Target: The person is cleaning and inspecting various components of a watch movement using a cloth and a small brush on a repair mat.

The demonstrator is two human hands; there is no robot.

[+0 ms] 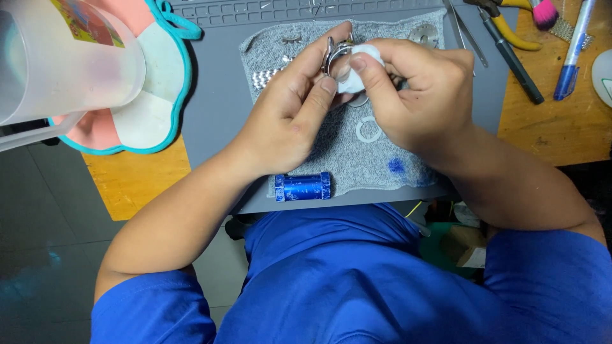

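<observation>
I see both hands up over the grey cloth (382, 159), mid-desk. Left hand (287, 121) pinches a small silver metal ring part (333, 54) btwn thumb & forefinger, prob. to keep it steady. Right hand (414, 95) is closed on a white wad (363, 67), pressed vs. the part. Cloth sits on a grey mat (217, 95), likely to catch small bits: a white ring (368, 130) lies on it. Blue cylinder (303, 186) at the near edge; pliers (510, 28) & pen (572, 54) far right, clear of the work. Plastic jug (57, 57) far left.
</observation>
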